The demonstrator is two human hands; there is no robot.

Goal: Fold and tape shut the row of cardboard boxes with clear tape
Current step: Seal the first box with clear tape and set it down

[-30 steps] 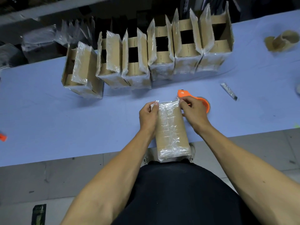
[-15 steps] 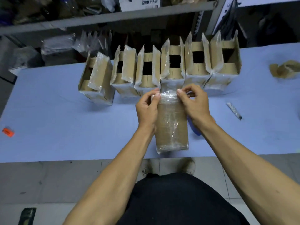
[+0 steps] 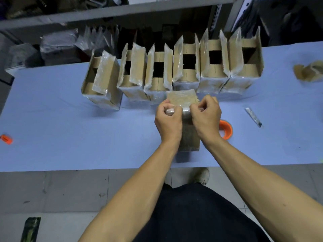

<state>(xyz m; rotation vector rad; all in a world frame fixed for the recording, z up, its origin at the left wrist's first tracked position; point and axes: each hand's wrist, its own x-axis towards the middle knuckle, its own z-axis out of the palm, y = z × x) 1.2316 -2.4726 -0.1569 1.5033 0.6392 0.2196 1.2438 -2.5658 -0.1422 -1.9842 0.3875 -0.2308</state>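
Note:
A tape-wrapped cardboard box [image 3: 181, 97] stands on the blue table [image 3: 61, 130] in front of me. My left hand [image 3: 167, 119] and my right hand [image 3: 206, 116] both grip its near top edge with curled fingers, one on each side. Behind it a row of several open boxes [image 3: 185, 67] stands with flaps up, glossy with clear tape. The leftmost box [image 3: 103, 82] stands slightly apart and turned. An orange tape dispenser [image 3: 226, 129] lies just right of my right wrist, partly hidden.
A small cutter [image 3: 253, 117] lies on the table to the right. Crumpled brown paper [image 3: 307, 70] sits at the far right edge. An orange item [image 3: 6, 139] is at the far left. Shelving [image 3: 104, 13] with bags stands behind the table.
The box went from lying toward me to standing further out on the table. Both hands slid over its top, fingers now curled. The dispenser shows again beside my right wrist.

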